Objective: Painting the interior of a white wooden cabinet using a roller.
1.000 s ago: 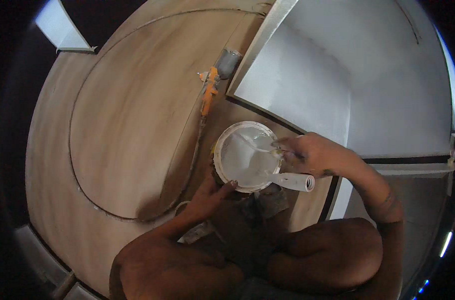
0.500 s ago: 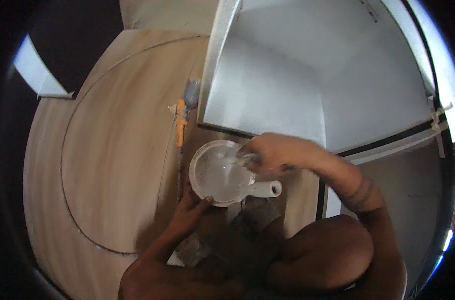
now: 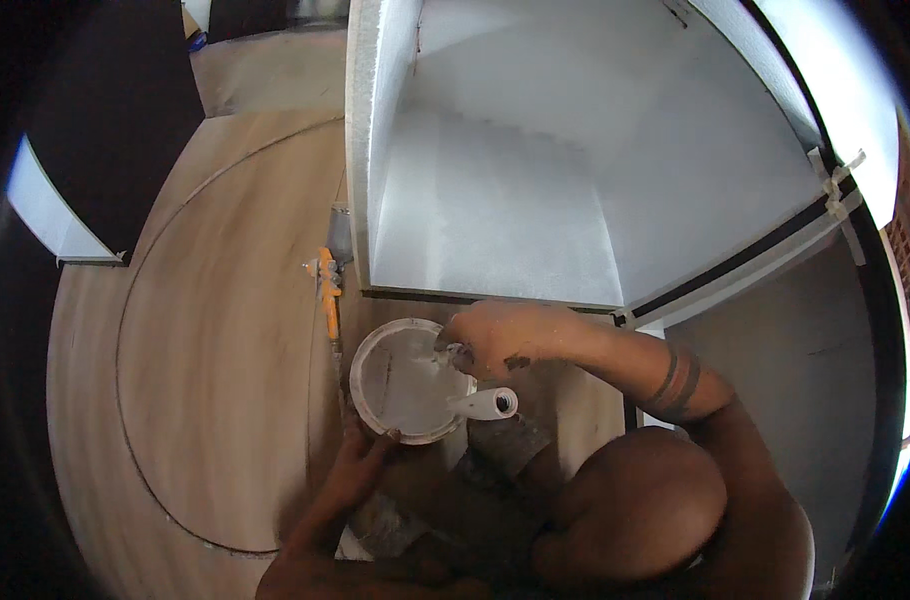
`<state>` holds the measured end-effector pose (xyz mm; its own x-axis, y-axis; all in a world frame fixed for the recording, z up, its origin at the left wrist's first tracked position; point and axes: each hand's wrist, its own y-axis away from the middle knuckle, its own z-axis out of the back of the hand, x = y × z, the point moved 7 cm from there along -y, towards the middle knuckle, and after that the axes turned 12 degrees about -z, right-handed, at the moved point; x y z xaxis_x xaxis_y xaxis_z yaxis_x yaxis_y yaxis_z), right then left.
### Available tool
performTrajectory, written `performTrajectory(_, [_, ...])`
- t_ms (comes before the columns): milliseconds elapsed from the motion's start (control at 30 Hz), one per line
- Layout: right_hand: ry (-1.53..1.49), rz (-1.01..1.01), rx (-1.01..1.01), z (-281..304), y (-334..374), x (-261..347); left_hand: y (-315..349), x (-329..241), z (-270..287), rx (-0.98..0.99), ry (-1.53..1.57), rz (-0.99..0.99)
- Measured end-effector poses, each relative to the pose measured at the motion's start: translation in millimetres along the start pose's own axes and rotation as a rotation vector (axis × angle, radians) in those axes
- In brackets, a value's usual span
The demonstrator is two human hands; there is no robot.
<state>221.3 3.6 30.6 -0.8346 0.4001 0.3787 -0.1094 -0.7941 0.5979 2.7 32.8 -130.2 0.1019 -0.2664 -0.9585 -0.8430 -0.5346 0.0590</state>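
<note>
A round white tub (image 3: 383, 385) with whitish, wet-looking contents stands low in front of me. My left hand (image 3: 360, 458) grips its near-left side, with the thumb at the rim. My right hand (image 3: 472, 342) is closed over the far-right rim, knuckles up. Its fingers reach into the tub, and what they hold is hidden beneath them. A white tubular piece (image 3: 483, 404) with a hollow round end juts out at the tub's right side, beneath my right wrist. Just beyond the tub lies an orange tool (image 3: 329, 290) with a grey cup, resembling a spray gun.
A large open box-like cabinet (image 3: 495, 220) with whitish inner walls stands beyond my hands. Wood-patterned boarding (image 3: 215, 350) spreads to the left, with a thin dark hose or cable (image 3: 121, 370) curving over it. My bent knee (image 3: 640, 505) is close on the right. Tape (image 3: 837, 188) hangs at the cabinet's right edge.
The view has shifted, so the tub, tool and cabinet appear lower and farther left. My right hand has moved slightly inward over the tub; my left hand stays on its side.
</note>
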Motion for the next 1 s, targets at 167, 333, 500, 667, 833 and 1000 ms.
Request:
performTrajectory(167, [0.074, -0.046, -0.007, 22, 31, 4, 13, -36, -14, -0.027, 0.192, 0.156])
performTrajectory(333, [0.028, -0.078, 0.112, -6, 7, 0, 11, -26, -10, 0.066, 0.085, 0.174])
performTrajectory(500, [0.045, -0.054, 0.023, 11, 36, -4, 21, -6, 17, 0.158, -0.010, 0.179])
performTrajectory(667, [0.023, 0.015, -0.085, 12, 38, 3, 23, -4, 19, 0.178, 0.136, 0.307])
performTrajectory(833, [0.013, -0.133, -0.008, 9, 34, -9, 20, -16, 17, 0.189, 0.187, 0.328])
performTrajectory(1000, [-0.073, -0.183, -0.035, 18, 52, -3, 23, -31, 23, 0.181, 0.148, 0.437])
